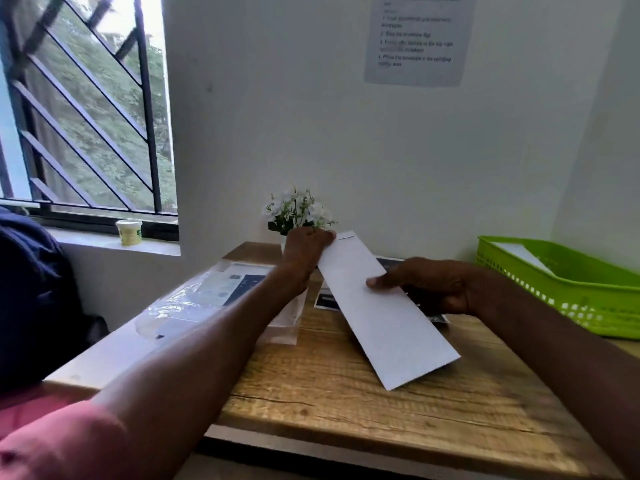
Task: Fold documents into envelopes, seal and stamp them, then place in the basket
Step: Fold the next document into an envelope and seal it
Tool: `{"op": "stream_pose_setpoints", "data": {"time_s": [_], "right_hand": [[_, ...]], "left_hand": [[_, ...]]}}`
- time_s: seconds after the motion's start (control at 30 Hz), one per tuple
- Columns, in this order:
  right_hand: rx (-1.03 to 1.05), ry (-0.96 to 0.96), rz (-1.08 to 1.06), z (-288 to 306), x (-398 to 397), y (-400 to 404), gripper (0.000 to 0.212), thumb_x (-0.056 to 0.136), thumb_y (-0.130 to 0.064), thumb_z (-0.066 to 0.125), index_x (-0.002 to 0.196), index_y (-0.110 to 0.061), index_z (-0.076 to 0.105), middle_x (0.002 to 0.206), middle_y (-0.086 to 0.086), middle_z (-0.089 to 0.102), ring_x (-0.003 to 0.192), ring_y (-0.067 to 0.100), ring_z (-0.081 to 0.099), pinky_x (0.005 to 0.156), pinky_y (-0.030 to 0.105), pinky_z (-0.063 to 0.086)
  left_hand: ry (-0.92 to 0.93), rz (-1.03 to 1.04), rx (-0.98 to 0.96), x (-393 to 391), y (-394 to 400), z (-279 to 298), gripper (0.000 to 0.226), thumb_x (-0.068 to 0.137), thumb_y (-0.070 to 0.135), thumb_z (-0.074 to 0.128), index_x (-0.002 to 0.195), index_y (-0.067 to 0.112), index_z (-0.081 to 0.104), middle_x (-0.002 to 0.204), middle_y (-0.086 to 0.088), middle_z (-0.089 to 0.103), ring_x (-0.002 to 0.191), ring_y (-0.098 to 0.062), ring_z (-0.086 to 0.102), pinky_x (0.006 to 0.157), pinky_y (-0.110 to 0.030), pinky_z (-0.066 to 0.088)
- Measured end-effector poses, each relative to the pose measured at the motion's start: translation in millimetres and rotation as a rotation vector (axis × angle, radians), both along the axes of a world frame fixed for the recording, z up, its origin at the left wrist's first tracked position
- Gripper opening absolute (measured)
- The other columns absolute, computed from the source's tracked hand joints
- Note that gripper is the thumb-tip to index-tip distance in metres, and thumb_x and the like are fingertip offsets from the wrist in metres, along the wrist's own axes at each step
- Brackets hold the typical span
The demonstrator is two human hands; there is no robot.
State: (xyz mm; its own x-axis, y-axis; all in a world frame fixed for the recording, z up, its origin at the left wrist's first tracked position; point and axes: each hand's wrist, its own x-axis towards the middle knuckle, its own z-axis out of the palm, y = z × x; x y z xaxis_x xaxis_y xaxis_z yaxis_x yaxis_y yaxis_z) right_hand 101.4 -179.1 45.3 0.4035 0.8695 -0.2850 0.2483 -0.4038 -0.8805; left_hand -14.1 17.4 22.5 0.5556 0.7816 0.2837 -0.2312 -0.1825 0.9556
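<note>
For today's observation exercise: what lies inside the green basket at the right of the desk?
Inside the green basket, one white envelope or sheet leans against the far wall. The near wall hides the basket floor, so anything lying flat there cannot be seen.

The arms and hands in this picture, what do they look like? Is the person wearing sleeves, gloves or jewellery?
Both forearms are bare down to the left hand and right hand. No gloves, watch or rings show. A pink short sleeve covers the left upper arm; the right arm's sleeve is out of view.
</note>
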Motion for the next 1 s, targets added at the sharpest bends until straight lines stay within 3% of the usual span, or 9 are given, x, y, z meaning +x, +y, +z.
{"op": "stream_pose_setpoints", "data": {"time_s": [0.1, 0.27, 0.37, 0.43, 0.57, 0.63, 0.8, 0.93, 1.0], "right_hand": [[-0.041, -0.145, -0.008, 10.7, -8.6, -12.1, 0.049, 0.075, -0.03, 0.089, 0.117, -0.009, 0.075, 0.113, 0.012, 0.077, 0.112, 0.033, 0.071, 0.103, 0.05, 0.054], [0.132, -0.621, -0.089, 48.3, -18.3, -44.3, 0.019, 0.078, -0.024, 0.087, 0.093, -0.015, 0.081, 0.089, 0.007, 0.079, 0.083, 0.02, 0.075, 0.069, 0.029, 0.056], [0.246, -1.073, -0.084, 73.6, -35.0, -63.4, 0.019, 0.076, -0.028, 0.086, 0.09, -0.017, 0.078, 0.081, -0.002, 0.074, 0.08, 0.015, 0.069, 0.068, 0.025, 0.048], [0.311, -1.213, -0.087, 79.0, -52.6, -74.6, 0.023, 0.075, -0.025, 0.086, 0.095, -0.017, 0.078, 0.09, 0.001, 0.075, 0.085, 0.016, 0.068, 0.075, 0.03, 0.05], [0.326, -1.26, -0.065, 40.1, -90.2, -88.5, 0.027, 0.074, -0.02, 0.081, 0.098, -0.03, 0.074, 0.095, -0.008, 0.072, 0.09, 0.018, 0.065, 0.079, 0.037, 0.053], [0.269, -1.284, -0.026, 12.9, -98.2, -95.6, 0.024, 0.075, -0.026, 0.079, 0.098, -0.032, 0.073, 0.095, -0.011, 0.07, 0.092, 0.017, 0.065, 0.079, 0.038, 0.054], [0.167, -1.143, 0.111, -19.4, -109.1, -118.7, 0.043, 0.073, -0.08, 0.059, 0.091, -0.042, 0.071, 0.095, -0.02, 0.067, 0.086, -0.002, 0.062, 0.077, 0.033, 0.054], [0.25, -1.086, 0.025, -22.1, -118.2, -111.3, 0.035, 0.092, -0.062, 0.058, 0.107, -0.035, 0.073, 0.112, -0.013, 0.072, 0.1, 0.007, 0.065, 0.088, 0.035, 0.052], [0.264, -1.081, -0.007, -22.1, -125.2, -95.7, 0.035, 0.1, -0.053, 0.051, 0.119, -0.031, 0.07, 0.122, -0.008, 0.071, 0.11, 0.016, 0.063, 0.094, 0.038, 0.049]], "left_hand": [[-0.033, -0.013, 0.048, -5.9, -2.1, 4.2, 0.021, 0.093, 0.014, 0.073, 0.074, 0.007, 0.068, 0.083, -0.015, 0.069, 0.08, -0.027, 0.064, 0.073, -0.036, 0.051], [-0.084, -0.009, 0.367, -31.7, -11.7, 21.6, 0.014, 0.094, 0.017, 0.075, 0.081, 0.012, 0.072, 0.072, 0.006, 0.068, 0.065, -0.003, 0.059, 0.062, -0.019, 0.047], [-0.111, 0.018, 0.496, -62.5, -15.3, 33.5, 0.01, 0.089, 0.01, 0.08, 0.083, 0.017, 0.074, 0.071, 0.011, 0.07, 0.066, -0.004, 0.06, 0.065, -0.022, 0.048], [-0.112, 0.053, 0.598, -88.7, -22.8, 31.5, 0.018, 0.084, 0.004, 0.083, 0.081, 0.018, 0.072, 0.07, 0.012, 0.069, 0.066, 0.001, 0.059, 0.066, -0.016, 0.047], [0.082, 0.053, 0.85, -138.3, -35.3, 0.8, 0.021, 0.075, 0.01, 0.09, 0.077, 0.007, 0.069, 0.076, 0.0, 0.063, 0.069, 0.001, 0.054, 0.064, -0.015, 0.041], [0.219, -0.003, 0.999, -157.5, -40.0, -16.3, 0.016, 0.076, 0.017, 0.089, 0.082, 0.015, 0.075, 0.084, 0.003, 0.065, 0.076, 0.0, 0.057, 0.067, -0.012, 0.042], [0.402, -0.051, 1.232, -185.6, -57.6, -21.1, 0.032, 0.093, 0.002, 0.07, 0.093, 0.033, 0.081, 0.098, 0.018, 0.068, 0.096, -0.008, 0.063, 0.087, -0.031, 0.051], [0.432, 0.007, 1.135, -172.8, -88.5, -11.1, 0.022, 0.101, 0.027, 0.063, 0.118, 0.033, 0.075, 0.115, 0.024, 0.068, 0.097, 0.01, 0.06, 0.087, -0.007, 0.041], [0.545, -0.016, 1.115, -155.9, -101.3, -12.6, 0.035, 0.105, 0.035, 0.056, 0.139, 0.029, 0.063, 0.135, 0.012, 0.066, 0.115, 0.0, 0.06, 0.096, -0.016, 0.043]]}}
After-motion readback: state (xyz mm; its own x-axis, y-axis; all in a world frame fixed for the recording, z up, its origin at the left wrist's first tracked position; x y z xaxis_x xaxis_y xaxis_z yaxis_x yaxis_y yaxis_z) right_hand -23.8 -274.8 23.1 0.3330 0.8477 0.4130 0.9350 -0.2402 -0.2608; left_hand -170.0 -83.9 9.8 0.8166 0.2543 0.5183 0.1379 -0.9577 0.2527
